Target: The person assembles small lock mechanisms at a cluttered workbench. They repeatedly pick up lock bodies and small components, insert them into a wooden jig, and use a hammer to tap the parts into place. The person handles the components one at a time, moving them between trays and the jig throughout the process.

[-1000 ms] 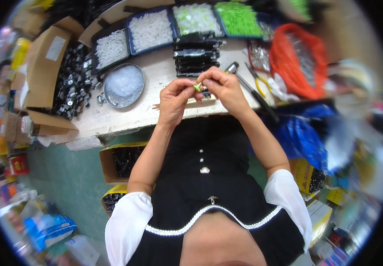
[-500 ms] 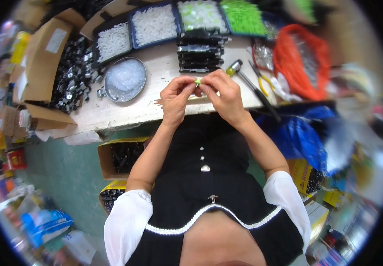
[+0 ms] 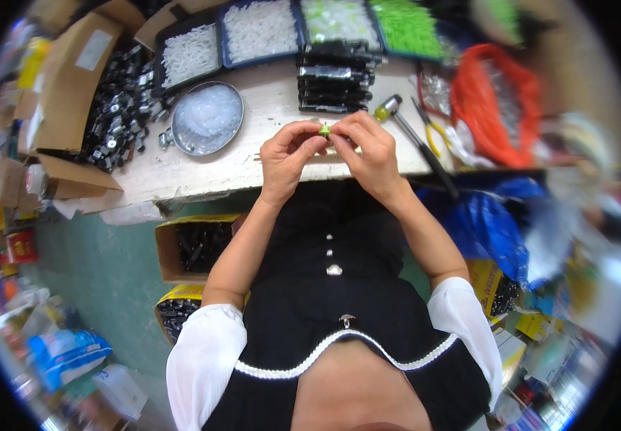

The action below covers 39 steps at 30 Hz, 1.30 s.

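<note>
Above the front edge of the white worktable point(image 3: 267, 93), my left hand point(image 3: 287, 156) and my right hand point(image 3: 369, 152) meet fingertip to fingertip. Both are closed in a pinch around a small bright green plastic piece point(image 3: 324, 130), whose exact kind is too small to make out. Something dark shows by my right fingers, but I cannot tell what it is. Just beyond my hands lies a stack of black parts point(image 3: 336, 80). A hammer point(image 3: 418, 136) with a yellowish head lies right of my right hand, beside pliers point(image 3: 431, 129) with yellow handles.
Trays of white pieces point(image 3: 261, 32) and green pieces point(image 3: 405, 27) line the back. A round metal dish point(image 3: 208, 118) holds whitish, translucent stuff. At left, a cardboard box point(image 3: 73, 90) stands by a heap of black and silver parts point(image 3: 120, 108). A red bag point(image 3: 494, 104) sits at right.
The view has shifted slightly, so the table things appear a little to the right. My hands stay together on the green piece, which looks turned a little between the fingertips.
</note>
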Each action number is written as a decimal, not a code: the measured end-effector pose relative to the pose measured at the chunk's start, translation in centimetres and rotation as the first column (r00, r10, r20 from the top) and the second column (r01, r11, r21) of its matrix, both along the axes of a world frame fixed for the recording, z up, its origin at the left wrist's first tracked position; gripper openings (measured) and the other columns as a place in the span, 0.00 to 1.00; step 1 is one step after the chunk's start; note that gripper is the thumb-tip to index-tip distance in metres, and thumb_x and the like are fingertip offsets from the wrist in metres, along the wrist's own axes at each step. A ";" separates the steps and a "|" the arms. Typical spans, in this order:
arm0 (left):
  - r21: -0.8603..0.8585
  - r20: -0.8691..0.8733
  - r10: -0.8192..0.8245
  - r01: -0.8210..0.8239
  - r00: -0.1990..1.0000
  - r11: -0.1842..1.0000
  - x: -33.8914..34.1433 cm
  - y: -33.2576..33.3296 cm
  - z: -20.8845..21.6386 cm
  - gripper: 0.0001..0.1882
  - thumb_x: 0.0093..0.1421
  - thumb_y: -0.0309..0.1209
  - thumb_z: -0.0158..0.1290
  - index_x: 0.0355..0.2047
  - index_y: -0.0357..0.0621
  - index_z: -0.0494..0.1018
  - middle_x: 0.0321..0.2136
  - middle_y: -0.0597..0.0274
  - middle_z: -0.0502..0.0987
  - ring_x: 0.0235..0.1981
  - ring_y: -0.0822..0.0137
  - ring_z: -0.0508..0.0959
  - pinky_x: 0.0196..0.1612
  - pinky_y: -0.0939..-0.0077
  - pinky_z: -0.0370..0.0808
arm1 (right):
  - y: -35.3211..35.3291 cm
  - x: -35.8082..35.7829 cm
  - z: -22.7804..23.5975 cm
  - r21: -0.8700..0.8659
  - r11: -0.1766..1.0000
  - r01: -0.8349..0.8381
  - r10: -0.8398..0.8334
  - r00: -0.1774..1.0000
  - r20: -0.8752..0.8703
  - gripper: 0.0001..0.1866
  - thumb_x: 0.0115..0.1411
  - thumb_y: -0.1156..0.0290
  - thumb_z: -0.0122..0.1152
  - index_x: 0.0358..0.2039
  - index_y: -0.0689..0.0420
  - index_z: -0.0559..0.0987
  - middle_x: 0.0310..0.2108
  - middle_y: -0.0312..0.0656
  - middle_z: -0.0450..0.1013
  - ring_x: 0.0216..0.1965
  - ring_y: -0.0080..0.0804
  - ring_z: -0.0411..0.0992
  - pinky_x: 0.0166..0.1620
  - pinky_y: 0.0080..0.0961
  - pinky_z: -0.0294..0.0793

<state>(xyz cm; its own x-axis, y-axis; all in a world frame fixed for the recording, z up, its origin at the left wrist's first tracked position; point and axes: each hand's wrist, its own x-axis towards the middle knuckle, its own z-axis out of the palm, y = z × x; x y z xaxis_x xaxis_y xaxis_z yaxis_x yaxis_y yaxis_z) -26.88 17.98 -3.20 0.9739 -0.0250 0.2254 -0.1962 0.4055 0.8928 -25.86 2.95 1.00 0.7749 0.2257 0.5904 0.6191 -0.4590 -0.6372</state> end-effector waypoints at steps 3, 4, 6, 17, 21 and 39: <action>0.179 0.075 0.103 -0.115 0.992 0.977 0.1 0.6 0.3 0.09 0.53 0.20 0.55 0.36 0.36 0.74 0.33 0.60 0.77 0.34 0.72 0.76 0.37 0.80 0.73 | -0.4 0.3 -0.2 -0.082 0.997 0.002 -0.001 1.000 0.014 0.05 0.48 0.78 0.61 0.27 0.60 0.75 0.27 0.41 0.70 0.28 0.37 0.71 0.29 0.28 0.71; 0.340 0.166 0.146 -0.196 0.975 0.920 0.4 1.4 -0.1 0.09 0.53 0.20 0.55 0.36 0.36 0.74 0.33 0.59 0.77 0.35 0.71 0.76 0.38 0.80 0.72 | -0.7 0.4 -0.3 -0.121 0.993 0.005 -0.002 1.000 0.025 0.05 0.48 0.78 0.60 0.27 0.60 0.75 0.27 0.41 0.70 0.28 0.38 0.71 0.30 0.29 0.71; 0.556 0.341 0.209 -0.376 0.916 0.741 0.7 2.2 -0.3 0.08 0.50 0.21 0.57 0.33 0.39 0.76 0.34 0.60 0.77 0.36 0.69 0.74 0.40 0.77 0.69 | -1.3 0.9 -1.0 -0.278 0.961 -0.017 0.033 0.998 0.053 0.05 0.49 0.78 0.60 0.27 0.60 0.75 0.27 0.41 0.70 0.28 0.37 0.71 0.29 0.28 0.70; 0.777 0.406 0.118 -0.410 0.906 0.478 0.9 1.3 -3.5 0.05 0.44 0.28 0.59 0.25 0.48 0.76 0.36 0.67 0.74 0.42 0.63 0.68 0.45 0.68 0.57 | -0.4 3.1 -3.1 -0.571 0.808 -0.143 0.160 0.987 -0.021 0.02 0.46 0.75 0.55 0.22 0.59 0.73 0.25 0.43 0.68 0.30 0.41 0.71 0.32 0.37 0.69; 0.770 0.415 0.115 -0.416 0.903 0.484 1.1 1.2 -3.7 0.06 0.43 0.27 0.58 0.24 0.48 0.75 0.35 0.67 0.74 0.42 0.63 0.68 0.45 0.68 0.57 | -0.3 3.8 -2.6 -0.612 0.750 -0.253 0.222 0.967 -0.127 0.02 0.46 0.75 0.55 0.22 0.60 0.74 0.25 0.44 0.69 0.30 0.44 0.71 0.32 0.38 0.70; 0.822 0.408 0.087 -0.407 0.909 0.399 1.2 0.8 -2.5 0.09 0.44 0.30 0.60 0.29 0.49 0.78 0.34 0.69 0.73 0.40 0.64 0.68 0.44 0.67 0.57 | -5.5 5.3 -0.9 -0.377 0.899 -0.222 0.119 0.953 -0.277 0.05 0.50 0.71 0.59 0.27 0.58 0.77 0.27 0.42 0.70 0.31 0.43 0.71 0.33 0.35 0.69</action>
